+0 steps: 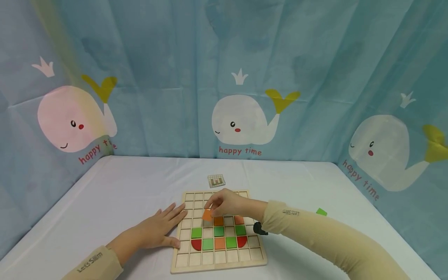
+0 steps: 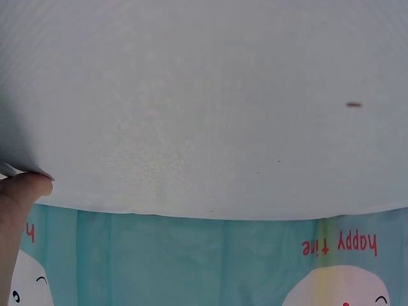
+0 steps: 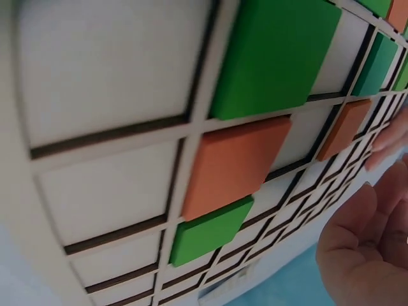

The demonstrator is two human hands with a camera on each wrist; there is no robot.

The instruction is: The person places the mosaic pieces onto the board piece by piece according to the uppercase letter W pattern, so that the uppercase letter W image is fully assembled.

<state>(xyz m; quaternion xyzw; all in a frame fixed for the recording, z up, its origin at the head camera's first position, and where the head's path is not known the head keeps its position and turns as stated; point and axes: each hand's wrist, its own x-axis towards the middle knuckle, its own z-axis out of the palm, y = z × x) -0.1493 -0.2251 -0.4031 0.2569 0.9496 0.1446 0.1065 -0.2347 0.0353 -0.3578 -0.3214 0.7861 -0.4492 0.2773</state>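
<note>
A wooden grid board (image 1: 224, 266) lies on the table, with green, orange and red tiles in several of its cells. My right hand (image 1: 228, 203) is over the board's upper middle, pinching an orange square tile (image 1: 207, 215) tilted above the cells. In the right wrist view its curled fingers (image 3: 347, 245) show, but the pinched tile does not. My left hand (image 1: 152, 230) lies with fingers spread at the board's left edge, fingertips touching it. Only a finger (image 2: 25, 191) of it shows in the left wrist view. Red rounded tiles (image 1: 242, 242) sit at both ends of the lowest filled row.
Behind the board lies a small card (image 1: 216, 180) printed with a grid pattern. A loose green tile (image 1: 321, 212) is on the table to the right, beyond my right sleeve. A small black object (image 1: 260, 228) is at the board's right edge. Blue whale-print curtains (image 1: 168, 116) surround the white table.
</note>
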